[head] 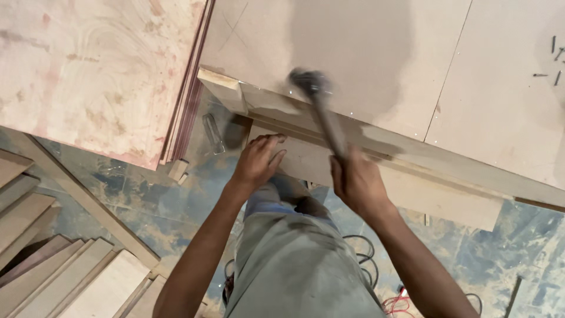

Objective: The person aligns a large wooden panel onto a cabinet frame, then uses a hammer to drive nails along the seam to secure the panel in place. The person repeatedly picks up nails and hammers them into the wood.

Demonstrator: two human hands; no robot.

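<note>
The right hand [358,184] is clenched around the lower end of a hammer handle [329,126]. The handle rises up and to the left from the fist. The hammer head [310,81] is blurred and sits over the front edge of the large pale board [353,53] that forms the work surface, just inside that edge.

The left hand [258,160] is released and holds nothing. Its palm and spread fingers press flat against a narrow wooden strip [412,191] that runs along and below the front edge of the board. The hand rests on the left end of this strip, near the front left corner of the board, and the right fist lies just beside it to the right.

A short wooden block [222,88] sits at the front left corner of the board. A few dark nails [554,59] lie on the board near its far right edge. A seam line crosses the board surface towards the right.

To the left of the board, a stack of plywood sheets [100,70] lies flat, with reddish edges facing the board. More cut boards [59,265] are stacked at the lower left. Cables [362,253], black and red, lie on the mottled blue-grey floor [512,253] below the hands.
</note>
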